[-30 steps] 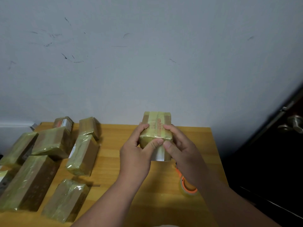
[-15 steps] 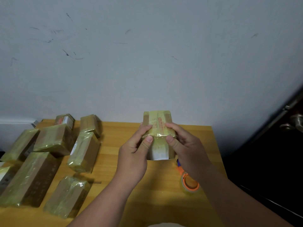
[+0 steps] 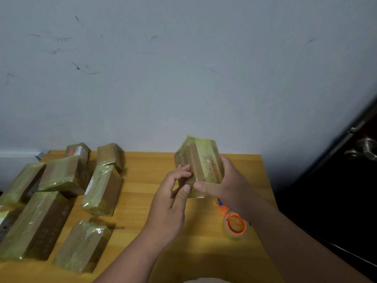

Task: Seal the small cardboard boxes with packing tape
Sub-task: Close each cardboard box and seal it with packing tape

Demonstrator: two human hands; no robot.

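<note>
One small cardboard box (image 3: 199, 165) is in hand above the wooden table (image 3: 142, 193), and it looks close to fully taped

Seven or so wrapped boxes (image 3: 67, 173) already lie in a cluster on the table's left, glossy yellowish film crinkled over brown card, so most of the job looks done. The held box is a tilted block, its faces shiny with tape and red print showing through; the right hand (image 3: 228, 185) cups its far side, thumb across the lower edge, while the left hand (image 3: 173, 193) presses fingertips and thumb to the near corner. An orange-cored tape roll (image 3: 235, 224) lies on the table just below the right wrist, and whether any seam is still bare I cannot tell
</note>
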